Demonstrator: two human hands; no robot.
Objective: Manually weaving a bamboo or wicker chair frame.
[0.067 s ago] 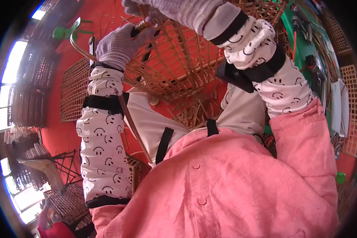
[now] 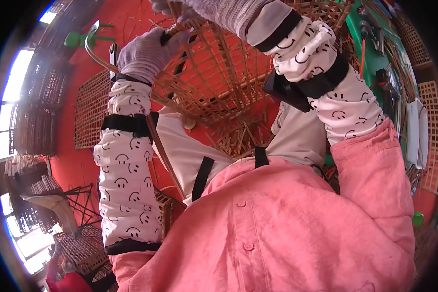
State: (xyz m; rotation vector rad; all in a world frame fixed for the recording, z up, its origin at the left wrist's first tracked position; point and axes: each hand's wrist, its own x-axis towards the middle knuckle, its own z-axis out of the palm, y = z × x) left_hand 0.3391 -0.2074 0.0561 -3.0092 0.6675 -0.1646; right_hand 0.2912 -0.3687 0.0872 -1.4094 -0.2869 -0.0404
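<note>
A brown woven cane basket with an open lattice hangs in front of me between my hands. My left hand, in a mauve knit glove, is closed on the basket's edge, its thumb and fingers beside a short dark piece that I cannot make out. A pale bent cane curves out from beside my left wrist. My right hand, gloved alike, reaches across the basket's far side to the left. Its fingers bend around a thin cane strip near the left hand; the upper frame edge cuts off part of them.
Cane scraps litter the red floor between my legs. A lattice panel lies at left, near a small green stool. Tools and a green surface are at right. Another person's red sleeve shows at lower left by a woven piece.
My right hand and forearm have shifted very slightly up and to the left. The left hand keeps its hold, and the basket is nearly still.
</note>
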